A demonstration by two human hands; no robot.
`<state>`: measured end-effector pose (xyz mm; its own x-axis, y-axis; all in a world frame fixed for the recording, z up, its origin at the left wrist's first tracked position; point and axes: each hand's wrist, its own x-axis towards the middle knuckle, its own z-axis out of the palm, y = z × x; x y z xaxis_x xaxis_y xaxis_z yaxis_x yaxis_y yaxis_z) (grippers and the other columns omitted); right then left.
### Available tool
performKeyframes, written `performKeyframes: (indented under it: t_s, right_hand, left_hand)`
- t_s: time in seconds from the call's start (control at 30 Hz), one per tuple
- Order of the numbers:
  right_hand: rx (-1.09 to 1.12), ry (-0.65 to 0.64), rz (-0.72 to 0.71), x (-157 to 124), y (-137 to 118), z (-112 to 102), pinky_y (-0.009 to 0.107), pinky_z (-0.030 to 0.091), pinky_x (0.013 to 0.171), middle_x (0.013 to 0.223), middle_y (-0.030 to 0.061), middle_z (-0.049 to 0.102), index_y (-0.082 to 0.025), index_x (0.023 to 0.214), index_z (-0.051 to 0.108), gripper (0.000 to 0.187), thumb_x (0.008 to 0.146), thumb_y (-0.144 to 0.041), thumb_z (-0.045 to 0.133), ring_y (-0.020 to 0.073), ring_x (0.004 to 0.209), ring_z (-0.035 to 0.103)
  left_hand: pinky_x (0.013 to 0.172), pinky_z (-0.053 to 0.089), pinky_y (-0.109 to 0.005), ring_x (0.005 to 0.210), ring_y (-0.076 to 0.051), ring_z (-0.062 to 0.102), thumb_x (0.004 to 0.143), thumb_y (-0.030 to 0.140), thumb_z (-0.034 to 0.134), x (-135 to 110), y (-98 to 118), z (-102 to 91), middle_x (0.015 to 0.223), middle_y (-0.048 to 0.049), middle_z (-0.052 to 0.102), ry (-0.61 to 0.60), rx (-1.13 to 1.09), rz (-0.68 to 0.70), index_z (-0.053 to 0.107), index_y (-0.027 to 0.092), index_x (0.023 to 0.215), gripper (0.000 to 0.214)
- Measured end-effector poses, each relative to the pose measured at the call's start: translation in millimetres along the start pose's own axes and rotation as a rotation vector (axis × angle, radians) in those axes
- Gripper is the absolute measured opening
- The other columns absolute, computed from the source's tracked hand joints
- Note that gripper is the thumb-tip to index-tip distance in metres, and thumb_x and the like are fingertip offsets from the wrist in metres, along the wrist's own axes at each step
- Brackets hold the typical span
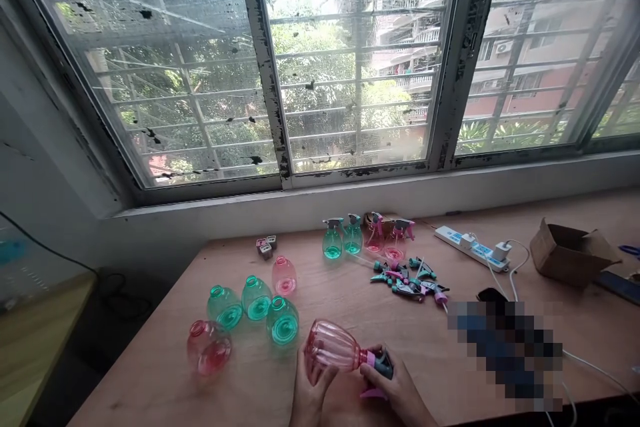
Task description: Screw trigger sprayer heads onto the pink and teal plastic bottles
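Observation:
A clear pink bottle (336,345) lies sideways between my hands, its neck pointing right. My left hand (309,383) wraps round its base end. At the neck, my right hand (400,383) grips a pink and dark grey trigger spray head (383,364), which sits against the bottle's mouth; how tightly it is screwed on I cannot tell. Part of the pink trigger shows below my right fingers. Left of my hands stand open-necked bottles: green ones, the nearest a green bottle (283,321), and two pink ones, including a pink bottle (209,348) at far left.
A heap of loose spray heads (410,279) lies beyond my right hand. Behind it stand green spray bottles (332,243) and pink spray bottles (395,250) with heads fitted. A power strip (470,250), a cardboard box (570,260), cables and a blurred-out object occupy the right side.

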<state>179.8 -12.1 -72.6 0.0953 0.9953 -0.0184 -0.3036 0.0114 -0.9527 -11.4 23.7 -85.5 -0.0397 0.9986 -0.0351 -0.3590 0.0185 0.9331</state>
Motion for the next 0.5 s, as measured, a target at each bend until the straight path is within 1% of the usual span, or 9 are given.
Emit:
performKeyframes:
  t_s: [0.1,0.17,0.3,0.4,0.43,0.5]
  right_hand:
    - [-0.004,-0.006,-0.004,2,3,-2,0.031,0.057,0.054,0.07,0.0014,0.066,-0.018,0.088,0.065,0.037,0.074,-0.049,0.08,0.018,0.061,0.063]
    - [0.005,-0.005,0.003,4,4,-4,0.032,0.058,0.055,0.068,0.0014,0.066,-0.018,0.087,0.063,0.037,0.076,-0.05,0.079,0.0183,0.061,0.063]
    - [-0.006,-0.014,0.014,2,0,-5,0.035,0.06,0.058,0.069,0.0012,0.066,-0.018,0.088,0.062,0.04,0.074,-0.051,0.08,0.0186,0.061,0.063]
    - [-0.033,-0.019,0.021,-2,-6,-6,0.033,0.059,0.058,0.074,0.0016,0.067,-0.019,0.089,0.065,0.038,0.072,-0.047,0.083,0.019,0.064,0.064]
    - [-0.041,-0.017,0.025,-3,-8,-6,0.033,0.059,0.058,0.075,0.0019,0.067,-0.019,0.09,0.065,0.038,0.072,-0.046,0.083,0.0194,0.066,0.064]
    - [-0.052,-0.01,0.035,-3,-10,-7,0.033,0.059,0.059,0.074,0.002,0.067,-0.019,0.09,0.065,0.038,0.072,-0.047,0.083,0.02,0.066,0.064]
  left_hand:
    - [0.116,0.036,-0.05,0.138,-0.037,0.046,0.06,0.029,0.09,1,-1,0.1,0.146,-0.0132,0.055,-0.015,0.038,0.016,0.055,0.024,0.133,0.082]
    - [0.117,0.034,-0.051,0.14,-0.036,0.044,0.06,0.03,0.089,0,0,1.3,0.15,-0.0126,0.052,-0.022,0.087,0.039,0.054,0.026,0.134,0.082]
    - [0.116,0.036,-0.053,0.135,-0.038,0.049,0.058,0.033,0.091,-2,5,4.7,0.143,-0.0148,0.058,-0.024,0.132,0.062,0.054,0.023,0.131,0.083]
    - [0.116,0.036,-0.049,0.137,-0.036,0.048,0.07,0.039,0.083,-6,13,7.9,0.141,-0.0149,0.058,-0.025,0.133,0.069,0.053,0.021,0.132,0.071]
    - [0.117,0.035,-0.047,0.138,-0.034,0.047,0.073,0.039,0.08,-7,16,9.0,0.143,-0.0144,0.057,-0.034,0.132,0.068,0.052,0.021,0.133,0.069]
    - [0.119,0.032,-0.044,0.142,-0.031,0.042,0.077,0.038,0.078,-10,20,10.6,0.15,-0.0123,0.051,-0.068,0.124,0.059,0.049,0.023,0.137,0.068]
